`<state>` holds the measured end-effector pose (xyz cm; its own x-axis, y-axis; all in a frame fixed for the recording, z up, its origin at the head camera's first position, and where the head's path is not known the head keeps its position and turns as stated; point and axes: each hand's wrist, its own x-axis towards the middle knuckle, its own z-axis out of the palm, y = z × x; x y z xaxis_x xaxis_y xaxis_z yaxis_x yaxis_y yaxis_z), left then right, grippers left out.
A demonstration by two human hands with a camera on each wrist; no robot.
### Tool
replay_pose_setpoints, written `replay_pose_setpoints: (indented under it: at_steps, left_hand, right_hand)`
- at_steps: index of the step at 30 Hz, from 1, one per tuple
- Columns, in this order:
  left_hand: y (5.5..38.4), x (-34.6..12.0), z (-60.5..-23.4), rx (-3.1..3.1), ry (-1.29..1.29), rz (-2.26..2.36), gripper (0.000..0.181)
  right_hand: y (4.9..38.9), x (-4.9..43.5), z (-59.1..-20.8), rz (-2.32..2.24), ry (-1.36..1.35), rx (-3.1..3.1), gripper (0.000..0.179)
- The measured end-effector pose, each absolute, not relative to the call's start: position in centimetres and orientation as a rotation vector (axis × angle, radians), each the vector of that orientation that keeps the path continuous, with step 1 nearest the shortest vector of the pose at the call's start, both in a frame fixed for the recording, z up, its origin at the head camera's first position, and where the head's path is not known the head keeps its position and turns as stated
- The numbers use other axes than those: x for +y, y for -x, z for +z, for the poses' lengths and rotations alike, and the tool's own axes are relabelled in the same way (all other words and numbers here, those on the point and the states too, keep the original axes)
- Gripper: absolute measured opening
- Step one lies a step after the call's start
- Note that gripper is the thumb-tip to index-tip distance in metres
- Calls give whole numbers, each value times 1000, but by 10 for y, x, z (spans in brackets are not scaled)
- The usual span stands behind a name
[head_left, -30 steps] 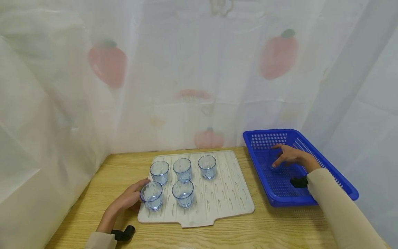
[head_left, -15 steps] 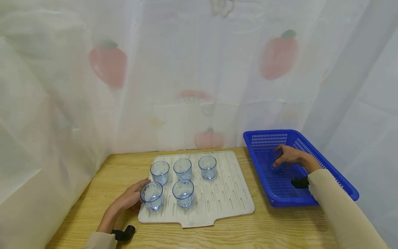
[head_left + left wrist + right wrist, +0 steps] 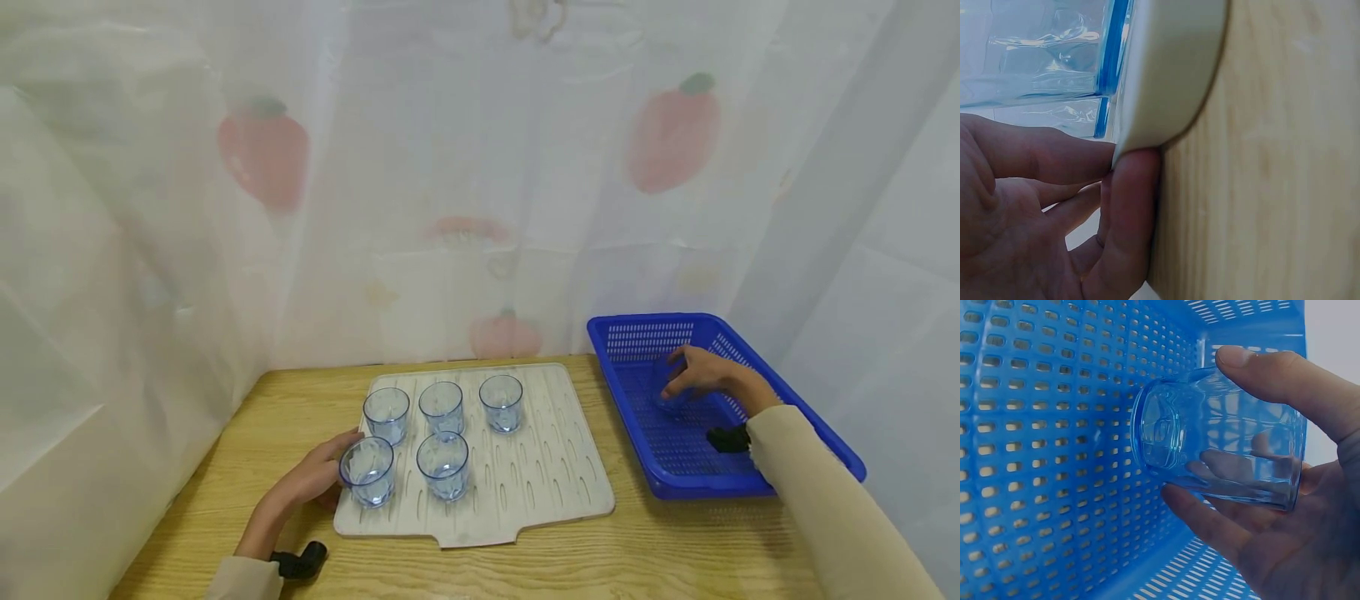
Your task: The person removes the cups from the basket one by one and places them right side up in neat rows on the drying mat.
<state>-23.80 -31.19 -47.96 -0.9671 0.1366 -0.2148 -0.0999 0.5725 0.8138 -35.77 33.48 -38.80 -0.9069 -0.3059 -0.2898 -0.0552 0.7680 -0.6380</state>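
Inside the blue plastic basket [image 3: 652, 467] my right hand [image 3: 701, 372] grips a clear blue drinking glass [image 3: 1222, 437]. The thumb lies along one side of it and the fingers curl round the other, close over the perforated basket floor. My left hand [image 3: 318, 473] pinches the left edge of a white drying board [image 3: 525, 508] between thumb [image 3: 1041, 153] and fingers. Several matching glasses stand rim up on the board's left and middle part. The front left glass [image 3: 367, 479] is right beside the left hand.
The board and the basket rest on a wooden table [image 3: 390, 575], basket at the right. A white plastic curtain [image 3: 420, 167] with strawberry prints hangs behind the table and along both sides. A dark wrist strap [image 3: 298, 562] shows below the left hand.
My right hand has shifted slightly to the right inside the basket with the glass in its grip. The left hand, the board and the glasses on it have stayed put.
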Motion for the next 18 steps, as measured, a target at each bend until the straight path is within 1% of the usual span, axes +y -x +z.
replay_pose_setpoints:
  at_steps: [10,18]
  left_hand:
    - [236,-310,-477,2564,-33,1328,77]
    - [236,-311,-477,2565,-32,1332,77]
  right_hand:
    - [350,328,-368,-915,354,2613,94]
    - [341,316,-345,-839,461,2712,86]
